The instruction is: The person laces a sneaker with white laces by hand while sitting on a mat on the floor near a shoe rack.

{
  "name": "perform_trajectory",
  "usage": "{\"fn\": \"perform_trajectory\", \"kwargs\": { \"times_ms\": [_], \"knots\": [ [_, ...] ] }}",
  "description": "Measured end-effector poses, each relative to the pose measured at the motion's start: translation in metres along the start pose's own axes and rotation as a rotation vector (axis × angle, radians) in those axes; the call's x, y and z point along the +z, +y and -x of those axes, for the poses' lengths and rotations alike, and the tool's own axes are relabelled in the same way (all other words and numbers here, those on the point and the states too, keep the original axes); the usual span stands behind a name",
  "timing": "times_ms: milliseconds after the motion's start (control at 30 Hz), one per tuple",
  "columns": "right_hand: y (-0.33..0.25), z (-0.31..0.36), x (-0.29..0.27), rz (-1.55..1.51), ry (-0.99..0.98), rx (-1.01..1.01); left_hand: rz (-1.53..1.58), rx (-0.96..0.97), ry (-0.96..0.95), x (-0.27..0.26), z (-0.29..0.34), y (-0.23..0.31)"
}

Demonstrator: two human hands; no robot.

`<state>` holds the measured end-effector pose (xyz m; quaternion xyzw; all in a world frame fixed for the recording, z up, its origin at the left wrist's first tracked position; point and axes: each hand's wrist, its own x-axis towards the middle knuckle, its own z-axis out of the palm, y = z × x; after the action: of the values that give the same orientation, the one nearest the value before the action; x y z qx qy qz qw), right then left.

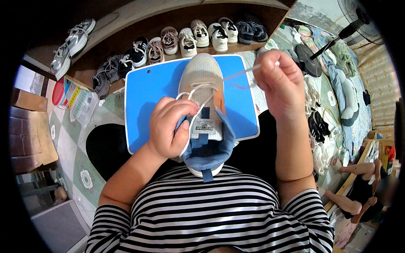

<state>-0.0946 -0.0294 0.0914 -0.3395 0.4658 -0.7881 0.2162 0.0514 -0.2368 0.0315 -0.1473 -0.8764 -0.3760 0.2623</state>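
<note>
Blue board [147, 90]: head view here, so I'll place everything by this one. White rim, lying across the person's lap.
Shoe [206, 101]: pale beige with a blue lining, pretty much mid-board. Toe points to the far side, heel pokes out past the near edge.
Left hand [170, 126]: over the left half of the board, half curled against the shoe's left side. Some lace runs right by the thumb and fingers, but can't tell if it's really gripping it.
Right hand [282, 82]: up past the board's right edge, thumb and fingers pinched together on the lace.
Lace [241, 74]: pulled nearly straight from the shoe, over the board's far right part, to that pinch.
Shoe row [187, 42]: mixed sneakers lined up just beyond the board's far edge.
Red tub [58, 92]: well off to the board's left.
Fan [337, 39]: standing way out past the board's far right corner.
Other person [352, 206]: well right of the board, toward the near side, legs bent.
</note>
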Motion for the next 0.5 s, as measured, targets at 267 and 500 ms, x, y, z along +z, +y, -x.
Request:
{"fn": "perform_trajectory", "kwargs": {
  "times_ms": [267,500],
  "knots": [
    [0.009,-0.004,0.014,-0.320,0.000,-0.074,-0.018,0.049,0.068,0.002,0.000,-0.002],
    [-0.001,-0.001,0.010,0.670,0.130,-0.082,-0.003,0.059,0.061,0.004,0.000,-0.006]
  ]
}}
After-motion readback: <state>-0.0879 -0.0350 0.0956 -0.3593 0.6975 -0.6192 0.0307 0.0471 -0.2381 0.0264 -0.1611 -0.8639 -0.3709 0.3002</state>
